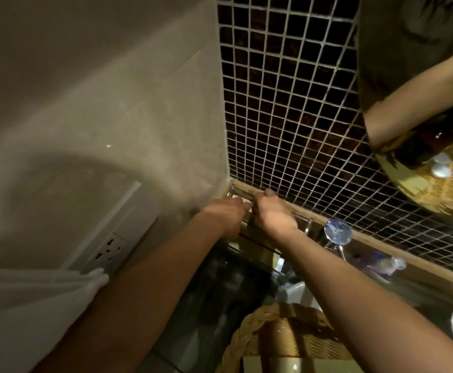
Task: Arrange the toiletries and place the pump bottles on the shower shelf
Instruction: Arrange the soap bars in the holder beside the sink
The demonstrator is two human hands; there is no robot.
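**Both hands at the corner rail**

Both arms reach forward into the tiled corner. The right hand (272, 215) has its grip clenched around a chrome rail (243, 195) of the shower shelf (249, 239); the left hand (226, 214) lies just beside it, its grip hidden. Pump bottles cannot be made out. A wicker basket (287, 335) sits below the arms, near a chrome tap (337, 232).
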